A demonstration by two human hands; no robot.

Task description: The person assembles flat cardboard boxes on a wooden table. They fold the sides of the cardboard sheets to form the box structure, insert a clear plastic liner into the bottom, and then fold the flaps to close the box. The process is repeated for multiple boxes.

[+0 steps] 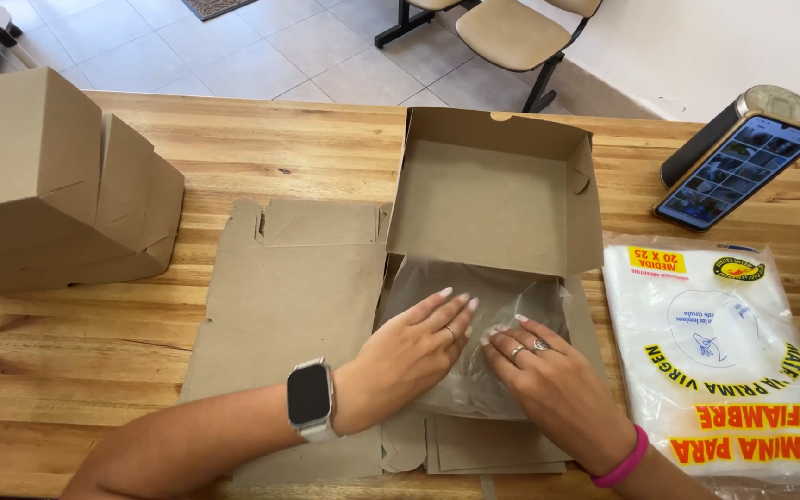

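A brown cardboard box (497,199) lies open on the wooden table (94,361), its lid standing up at the back. A clear plastic sheet (437,282) lines its bottom. My left hand (409,356), with a smartwatch on the wrist, rests flat on the sheet with fingers spread. My right hand (548,380), with rings and a pink wristband, presses the sheet beside it. Neither hand grips anything.
A flat unfolded cardboard blank (280,306) lies left of the box. Closed cardboard boxes (48,185) are stacked at the far left. A pack of clear plastic sheets (724,352) lies at the right. A phone (738,171) leans on a dark cylinder (706,139). Chairs (511,32) stand beyond the table.
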